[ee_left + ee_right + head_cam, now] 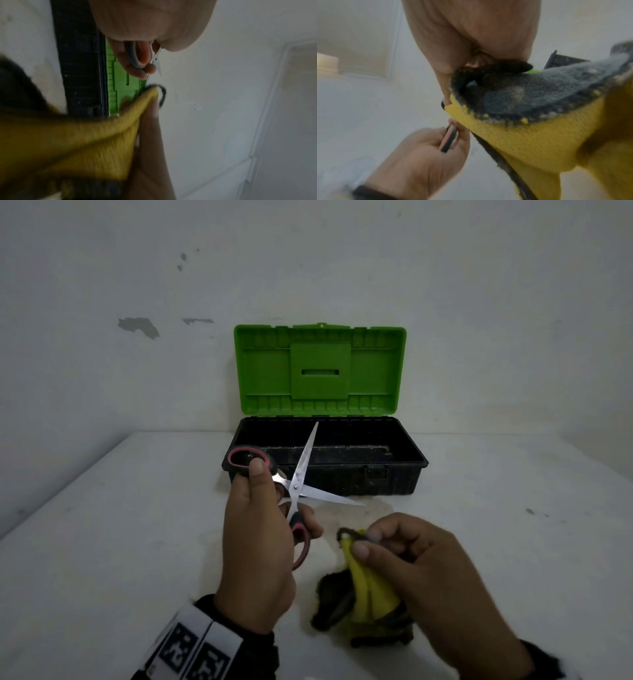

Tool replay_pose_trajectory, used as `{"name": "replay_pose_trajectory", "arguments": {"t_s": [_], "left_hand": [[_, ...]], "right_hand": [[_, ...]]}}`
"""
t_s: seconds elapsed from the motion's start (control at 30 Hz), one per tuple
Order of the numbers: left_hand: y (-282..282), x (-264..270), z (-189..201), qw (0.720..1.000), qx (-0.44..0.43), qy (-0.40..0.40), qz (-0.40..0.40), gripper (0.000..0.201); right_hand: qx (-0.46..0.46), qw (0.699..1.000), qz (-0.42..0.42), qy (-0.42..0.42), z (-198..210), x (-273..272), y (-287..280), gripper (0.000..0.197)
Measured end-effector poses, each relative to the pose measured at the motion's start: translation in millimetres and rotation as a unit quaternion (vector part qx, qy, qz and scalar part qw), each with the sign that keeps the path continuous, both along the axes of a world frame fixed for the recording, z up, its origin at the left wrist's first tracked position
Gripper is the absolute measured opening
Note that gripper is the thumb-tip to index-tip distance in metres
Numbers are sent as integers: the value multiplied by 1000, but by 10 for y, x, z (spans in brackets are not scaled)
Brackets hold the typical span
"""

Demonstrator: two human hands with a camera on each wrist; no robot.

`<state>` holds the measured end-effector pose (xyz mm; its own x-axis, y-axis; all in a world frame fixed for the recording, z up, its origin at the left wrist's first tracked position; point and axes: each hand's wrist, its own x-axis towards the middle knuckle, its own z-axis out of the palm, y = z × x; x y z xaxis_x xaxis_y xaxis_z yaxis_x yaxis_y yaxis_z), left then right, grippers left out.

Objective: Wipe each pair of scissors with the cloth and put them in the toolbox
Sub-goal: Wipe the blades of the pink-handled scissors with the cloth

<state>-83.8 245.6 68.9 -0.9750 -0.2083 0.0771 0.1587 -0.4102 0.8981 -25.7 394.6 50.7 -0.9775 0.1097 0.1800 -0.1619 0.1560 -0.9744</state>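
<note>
The scissors (pixel 297 484) are steel-bladed, with black handle loops lined in red, and their two slim, pointed blades stand spread in a wide V at the middle of the head view. One blade rises toward the upper middle across the toolbox, the other points to the right. The left hand (pixel 255 546), lower left of centre, grips them by the handles — thumb tip on the upper loop, fingers curled round the lower one. Just to its right the right hand (pixel 416 568) pinches a fuzzy cloth (pixel 368 583), yellow on one face and dark grey on the other, between thumb and curled fingers. The cloth hangs bunched, apart from the blades. Behind both, at the frame's centre, the toolbox (pixel 394 470) sits on the white table (pixel 102 525): a black ribbed plastic tray with its bright green moulded lid (pixel 320 371) standing open against the white wall.

The right wrist view alone shows the cloth's nap up close — knitted yellow, pilled grey pile — and the handle edge-on inside the left hand's closed fingers (pixel 426 142). The left wrist view, blurred, shows the red lining inside one loop.
</note>
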Motion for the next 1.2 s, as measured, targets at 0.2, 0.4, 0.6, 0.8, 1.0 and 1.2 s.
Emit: {"name": "replay_pose_trajectory", "arguments": {"t_s": [0.2, 0.4, 0.6, 0.8, 1.0, 1.2], "left_hand": [[-156, 61, 30, 994, -93, 24, -44, 26], [-104, 125, -13, 983, -151, 35, -102, 27], [-83, 134, -57, 976, -185, 11, -116, 28], [-102, 149, -87, 960, -254, 45, -110, 34], [-90, 136, -134, 958, -261, 71, -99, 37], [-65, 95, -109, 957, -263, 72, -96, 36]], "right_hand": [[-7, 997, -80, 19, 150, -20, 434, 12], [46, 990, -100, 90, 286, -186, 404, 12], [146, 980, -42, 129, 268, -212, -9, 7], [198, 969, -49, 137, 39, -207, -253, 12], [191, 969, -106, 113, -62, -220, -278, 25], [144, 979, -117, 90, -15, -315, -203, 28]]}}
